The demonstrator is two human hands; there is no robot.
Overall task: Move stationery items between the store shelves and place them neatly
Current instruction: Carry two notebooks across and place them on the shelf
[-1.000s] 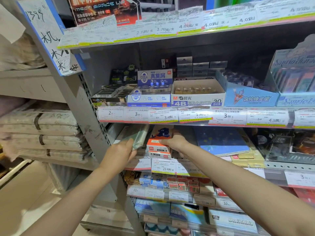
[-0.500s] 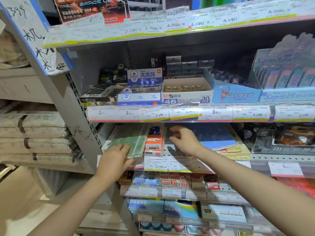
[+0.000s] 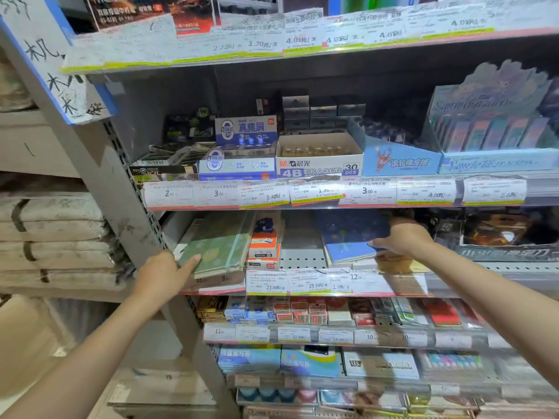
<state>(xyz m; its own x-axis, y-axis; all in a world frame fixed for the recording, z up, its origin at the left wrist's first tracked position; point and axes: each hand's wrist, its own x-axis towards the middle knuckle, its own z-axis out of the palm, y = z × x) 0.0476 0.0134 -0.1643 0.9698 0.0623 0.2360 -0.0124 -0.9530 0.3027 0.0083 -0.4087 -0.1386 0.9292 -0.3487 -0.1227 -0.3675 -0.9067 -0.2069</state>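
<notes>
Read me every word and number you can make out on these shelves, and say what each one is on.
"M&G 4B ERASER 30 pcs": white cardboard eraser box.
"2.00", "3.00", "3.40", "3.00", "4.00": price tags on the eraser shelf's edge strip.
"23.80", "19.50", "12": price tags on the notebook shelf's edge strip.
"1.70", "4.0": price tags on the top shelf's edge strip.
Smaller print and lower tags: too blurred.

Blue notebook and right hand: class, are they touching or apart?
Touching. The head view shows the right hand closed on the blue notebook, its right edge under the hand, thumb on the cover.
</notes>
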